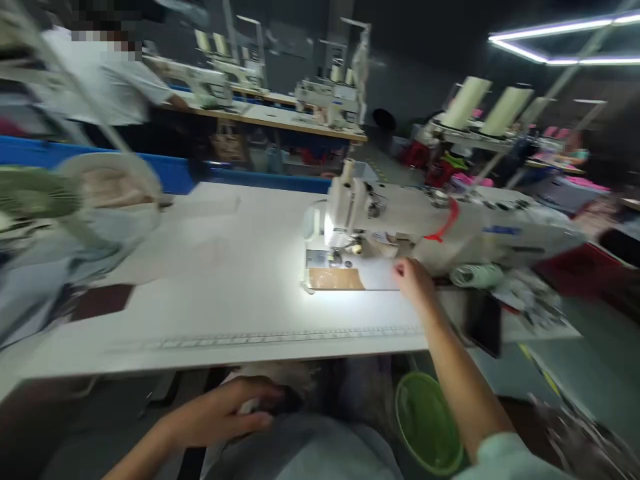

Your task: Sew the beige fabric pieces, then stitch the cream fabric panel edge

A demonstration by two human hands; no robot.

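My right hand (414, 279) rests at the bed of a white sewing machine (395, 207), right of the needle area. Its fingers are drawn together; whatever is between them is too small or blurred to tell. A brown patch (336, 279) covers the front of the machine bed, left of that hand. Below the table edge, my left hand (233, 408) is in front of my lap with fingers curled round something dark and pale that I cannot make out. A red ribbon (445, 220) hangs on the machine arm.
A measuring scale (280, 338) runs along the front of the white table (225, 267). A phone (484, 323) and a thread cone (477, 275) lie at right. Below is a green bin (429, 423). A green fan (43, 193) and cloth stand left; another person (105, 80) is behind.
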